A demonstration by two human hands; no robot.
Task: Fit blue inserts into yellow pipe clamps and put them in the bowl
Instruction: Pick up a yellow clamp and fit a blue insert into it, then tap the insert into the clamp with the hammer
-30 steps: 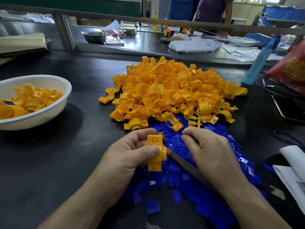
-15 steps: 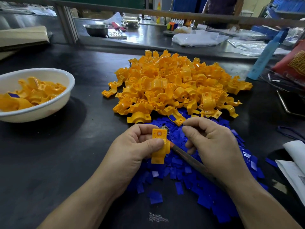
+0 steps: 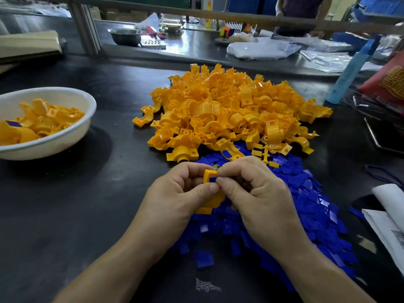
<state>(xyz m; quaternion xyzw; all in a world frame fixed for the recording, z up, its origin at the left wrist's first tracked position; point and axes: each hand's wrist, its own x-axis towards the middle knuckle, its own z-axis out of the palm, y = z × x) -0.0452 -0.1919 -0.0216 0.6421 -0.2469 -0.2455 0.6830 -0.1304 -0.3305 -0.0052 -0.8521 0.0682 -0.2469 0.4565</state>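
At the desk [image 3: 65,215] centre, above the blue insert heap [image 3: 306,215] | left hand [image 3: 179,193]: fingers curled round a yellow clamp [image 3: 209,173] | right hand [image 3: 260,200]: fingers pinch a blue insert [image 3: 212,179] against the clamp's upper end | yellow clamp pile [image 3: 229,110]: 12 o'clock, touching the heap | white bowl [image 3: 65,143]: 10 o'clock, holding yellow clamps

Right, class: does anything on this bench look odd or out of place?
Two small things. A thin yellow sprue piece lies at the near edge of the clamp pile, unlike the clamps. Also, silvery specks are scattered on the table near the person.
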